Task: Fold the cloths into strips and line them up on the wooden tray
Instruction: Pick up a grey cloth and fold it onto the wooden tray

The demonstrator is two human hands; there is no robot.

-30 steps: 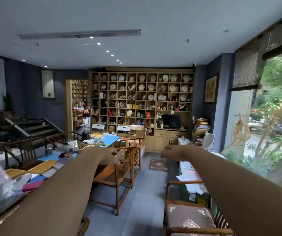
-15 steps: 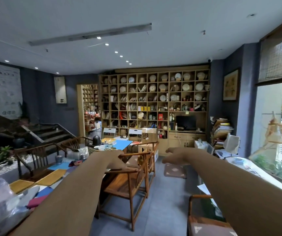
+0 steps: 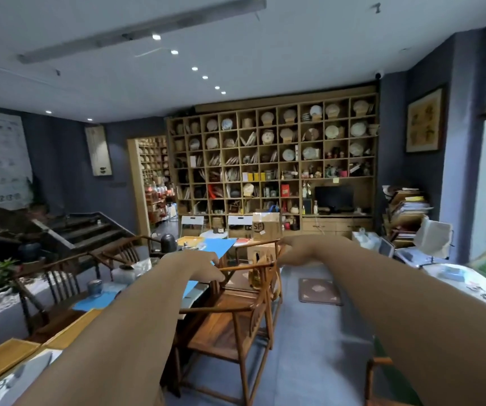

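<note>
Both my arms stretch straight forward at chest height over the room. My left hand (image 3: pixel 196 266) hangs in the air above the long table, fingers relaxed, holding nothing. My right hand (image 3: pixel 297 253) hovers beside it over the aisle, also holding nothing. Two yellow wooden trays (image 3: pixel 1 358) lie on the table at the lower left, well behind my hands. No folded cloth shows in the frame; blue mats (image 3: pixel 98 300) lie on the table.
Wooden armchairs (image 3: pixel 230 315) stand along the table's right side. A grey-floored aisle (image 3: pixel 309 347) runs to a tall shelf wall (image 3: pixel 271 162). A cardboard box (image 3: pixel 265 227) sits at the table's far end. Stairs rise at left; a cluttered counter lines the right.
The view has swung left and tilted up, so the window has slid out of frame. Both arms stay stretched forward, hands still holding nothing.
</note>
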